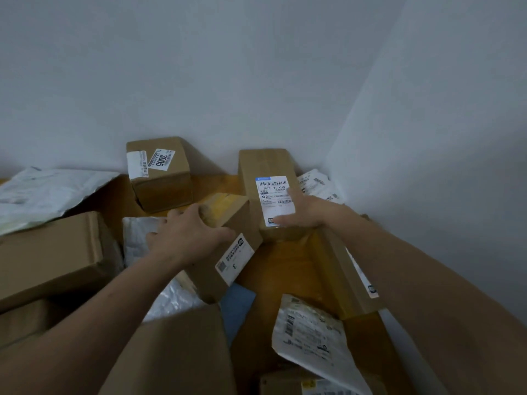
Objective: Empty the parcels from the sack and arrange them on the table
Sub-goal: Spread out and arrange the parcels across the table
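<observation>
Lot: parcels on table, sack not in view. Positions are given from the tall labelled box.

1. Table, orange-brown wood, carried every item and stood in a wall corner.
2. Large carton, far left of the tall labelled box, lay flat.
3. Plain carton, well in front and to the left, nearest the camera.
4. White mailer, far left at the wall, crumpled.
5. Long flat box, just right and in front, along the table edge.
6. Printed mailer, in front and right, overlapped the long flat box's near end.
7. Box marked 3005, left, against the wall, well apart.
8. Tall labelled box itself stood in the corner with its label facing up.
9. Tilted box, touching its left lower corner, leaned on one edge.
10. Silver mailer, left, partly under the tilted box.
11. Blue envelope, in front, under the tilted box's near end.
12. Left hand gripped the tilted box, fingers curled over its far top edge.
13. Right hand rested on the label, thumb and forefinger spread flat; the other fingers could not be made out.

Handling note: the step looked like squaring two boxes side by side. Best done by steadying the tall box, lowering the tilted one flat off the soft mailers, then sliding it flush, label upward.
</observation>
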